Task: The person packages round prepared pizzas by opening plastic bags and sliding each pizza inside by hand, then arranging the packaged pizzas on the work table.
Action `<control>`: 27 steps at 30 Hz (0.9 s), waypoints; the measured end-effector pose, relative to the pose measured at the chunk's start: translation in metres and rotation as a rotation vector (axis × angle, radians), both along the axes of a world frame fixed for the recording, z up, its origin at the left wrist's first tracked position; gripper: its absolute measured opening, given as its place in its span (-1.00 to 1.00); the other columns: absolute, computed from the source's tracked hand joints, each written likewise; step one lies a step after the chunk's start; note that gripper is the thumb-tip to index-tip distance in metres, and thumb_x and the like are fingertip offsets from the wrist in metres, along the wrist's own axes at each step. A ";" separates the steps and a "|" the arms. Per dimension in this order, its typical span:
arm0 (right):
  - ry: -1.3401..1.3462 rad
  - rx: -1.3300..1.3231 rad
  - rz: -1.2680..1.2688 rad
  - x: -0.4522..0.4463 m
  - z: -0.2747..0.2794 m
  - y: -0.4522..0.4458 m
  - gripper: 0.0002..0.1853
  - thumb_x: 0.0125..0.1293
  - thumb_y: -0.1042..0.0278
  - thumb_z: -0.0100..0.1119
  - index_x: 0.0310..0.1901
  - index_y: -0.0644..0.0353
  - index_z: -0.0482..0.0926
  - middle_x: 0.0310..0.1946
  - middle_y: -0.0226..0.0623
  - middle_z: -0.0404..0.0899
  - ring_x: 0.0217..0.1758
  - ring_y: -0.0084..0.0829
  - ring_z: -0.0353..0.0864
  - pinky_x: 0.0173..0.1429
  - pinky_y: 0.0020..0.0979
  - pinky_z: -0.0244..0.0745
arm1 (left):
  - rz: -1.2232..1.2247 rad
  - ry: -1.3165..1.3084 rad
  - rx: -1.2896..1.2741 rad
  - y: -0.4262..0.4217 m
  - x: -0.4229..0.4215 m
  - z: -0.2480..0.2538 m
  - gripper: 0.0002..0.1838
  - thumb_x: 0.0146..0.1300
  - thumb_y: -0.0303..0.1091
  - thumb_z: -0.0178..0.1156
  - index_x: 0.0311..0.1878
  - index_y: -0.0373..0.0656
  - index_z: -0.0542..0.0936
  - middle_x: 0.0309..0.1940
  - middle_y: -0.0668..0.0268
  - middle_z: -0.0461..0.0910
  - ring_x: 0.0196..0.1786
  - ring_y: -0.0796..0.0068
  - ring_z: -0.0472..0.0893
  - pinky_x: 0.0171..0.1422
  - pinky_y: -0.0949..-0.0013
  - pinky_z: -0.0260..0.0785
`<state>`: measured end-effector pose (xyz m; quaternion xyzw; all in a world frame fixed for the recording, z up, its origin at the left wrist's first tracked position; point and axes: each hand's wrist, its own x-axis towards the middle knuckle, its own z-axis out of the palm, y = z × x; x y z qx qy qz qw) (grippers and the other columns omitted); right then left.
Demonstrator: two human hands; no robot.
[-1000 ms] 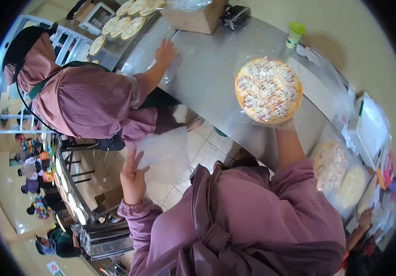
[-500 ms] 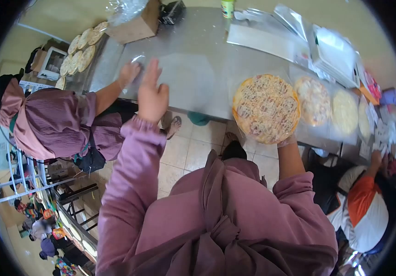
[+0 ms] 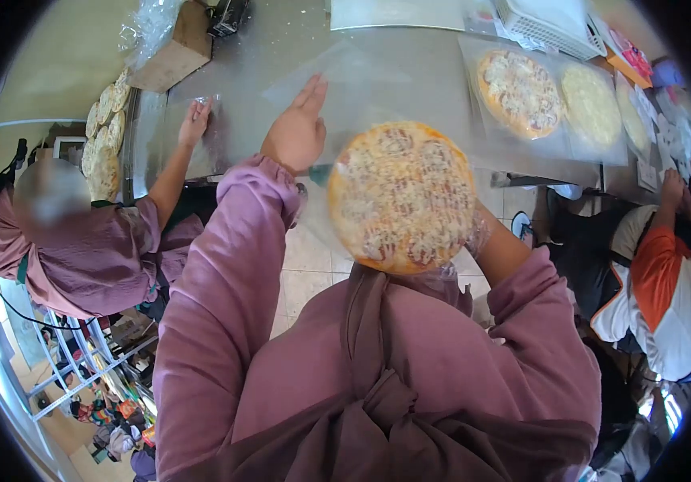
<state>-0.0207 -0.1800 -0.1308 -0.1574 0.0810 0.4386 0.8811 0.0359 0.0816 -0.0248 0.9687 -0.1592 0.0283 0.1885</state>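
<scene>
A round pizza [image 3: 402, 197] topped with grated cheese and piped sauce is held up in front of my body, over the table's near edge. My right hand [image 3: 478, 230] carries it from beneath at its right side; most of the fingers are hidden, and clear plastic shows around the hand and pizza edge. My left hand [image 3: 296, 135] is empty and open, fingers stretched forward over the table edge, apart from the pizza. Just beyond it, a clear plastic sheet [image 3: 370, 74] lies on the metal table [image 3: 281, 44].
Another topped pizza [image 3: 520, 93] and a plain pale base [image 3: 590, 104] lie on plastic at the right. A white basket [image 3: 550, 30] stands behind them. At left are a cardboard box [image 3: 175, 50], stacked bases [image 3: 104, 149] and a co-worker's hand [image 3: 195, 122]. Another person [image 3: 655, 273] works at right.
My right hand has brought the pizza leftward and closer to my body. My left hand has shifted right and stays open. The view has turned, and the co-worker's hand at left has moved.
</scene>
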 end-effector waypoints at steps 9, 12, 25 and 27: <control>0.063 0.138 -0.172 0.011 -0.008 0.038 -0.56 0.35 0.13 -0.19 0.19 0.16 0.28 0.12 -0.21 0.36 0.11 -0.31 0.42 0.12 -0.27 0.43 | -0.214 0.162 0.026 0.015 -0.028 0.013 -0.33 -0.04 -0.68 -0.13 0.25 -0.08 0.23 0.26 0.14 0.20 0.15 0.16 0.38 0.19 0.31 0.28; 0.068 0.226 -0.253 0.025 -0.022 0.051 -0.55 0.36 0.12 -0.23 0.20 0.13 0.25 0.14 -0.21 0.34 0.16 -0.30 0.37 0.15 -0.24 0.39 | -0.202 0.036 0.015 0.009 -0.035 -0.004 -0.35 -0.06 -0.69 -0.11 0.21 -0.08 0.29 0.20 0.10 0.28 0.14 0.15 0.39 0.19 0.32 0.30; 0.109 0.301 -0.447 0.044 0.009 0.071 -0.40 0.28 -0.15 -0.29 0.17 0.15 0.29 0.14 -0.12 0.34 0.15 -0.09 0.36 0.16 -0.04 0.35 | 0.267 0.119 -0.052 0.004 -0.064 -0.044 -0.89 0.07 -0.36 0.06 -0.39 -0.17 0.40 -0.41 0.12 0.41 -0.27 0.05 0.45 -0.27 0.12 0.33; 0.204 0.149 -0.579 0.053 0.025 0.078 -0.39 0.25 -0.17 -0.28 0.14 0.16 0.31 0.12 -0.10 0.34 0.14 -0.05 0.35 0.16 -0.01 0.33 | 0.265 0.099 -0.102 -0.006 -0.069 -0.044 -0.89 0.08 -0.35 0.04 -0.39 -0.18 0.40 -0.41 0.11 0.41 -0.26 0.04 0.45 -0.28 0.11 0.32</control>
